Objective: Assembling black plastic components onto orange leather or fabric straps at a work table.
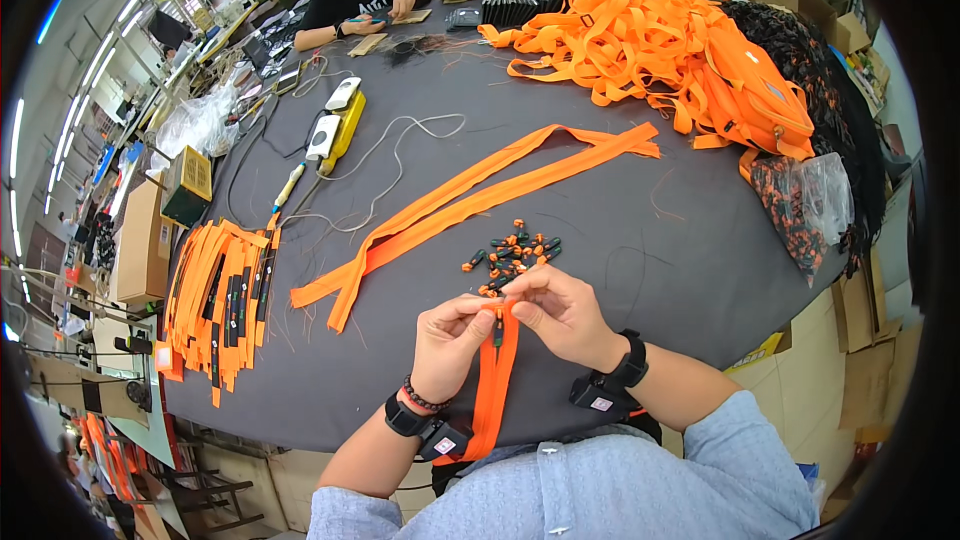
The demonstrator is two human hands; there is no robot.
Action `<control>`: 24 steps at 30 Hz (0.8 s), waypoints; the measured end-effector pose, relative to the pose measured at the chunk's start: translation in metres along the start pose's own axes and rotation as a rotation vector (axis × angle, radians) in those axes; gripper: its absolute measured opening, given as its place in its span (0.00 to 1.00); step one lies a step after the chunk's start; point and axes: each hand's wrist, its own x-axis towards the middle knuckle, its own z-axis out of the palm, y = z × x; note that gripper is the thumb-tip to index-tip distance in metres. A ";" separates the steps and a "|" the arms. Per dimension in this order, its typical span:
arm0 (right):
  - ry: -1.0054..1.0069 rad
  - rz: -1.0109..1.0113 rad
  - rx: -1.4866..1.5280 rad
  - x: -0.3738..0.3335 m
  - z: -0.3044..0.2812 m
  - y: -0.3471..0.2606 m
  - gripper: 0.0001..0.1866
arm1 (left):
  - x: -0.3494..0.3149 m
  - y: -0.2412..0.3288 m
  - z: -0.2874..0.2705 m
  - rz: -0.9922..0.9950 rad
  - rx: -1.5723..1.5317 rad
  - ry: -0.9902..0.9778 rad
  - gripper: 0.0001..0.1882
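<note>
Head view: left hand (452,342) and right hand (557,315) pinching orange tape (486,400) between fingertips, tape trailing toward near edge of table (700,290); pulls (508,253) lying just beyond.

The zipper tape (488,395) is orange, the tabletop (720,230) grey.

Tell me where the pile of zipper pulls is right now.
In the head view, the pile lies slightly right of centre on the dark table, just beyond the left hand and right hand, near the long orange strip.
</note>
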 end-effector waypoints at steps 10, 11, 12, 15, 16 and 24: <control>-0.115 -0.071 -0.367 0.001 -0.011 0.001 0.06 | 0.001 -0.004 0.007 0.038 0.027 0.005 0.09; -0.115 -0.074 -0.388 0.001 -0.010 0.001 0.06 | 0.001 -0.004 0.008 0.024 0.051 0.008 0.09; -0.112 -0.044 -0.362 -0.001 -0.010 0.002 0.06 | 0.000 -0.004 0.008 0.010 0.076 0.012 0.09; -0.110 0.062 -0.227 -0.003 -0.010 0.007 0.07 | 0.000 -0.005 0.006 -0.018 0.088 0.057 0.09; -0.110 0.110 -0.142 -0.004 -0.009 0.007 0.07 | 0.001 -0.006 0.005 -0.008 0.083 0.055 0.09; -0.147 0.101 -0.007 -0.001 -0.007 0.005 0.11 | 0.001 -0.011 -0.005 -0.039 -0.028 0.058 0.07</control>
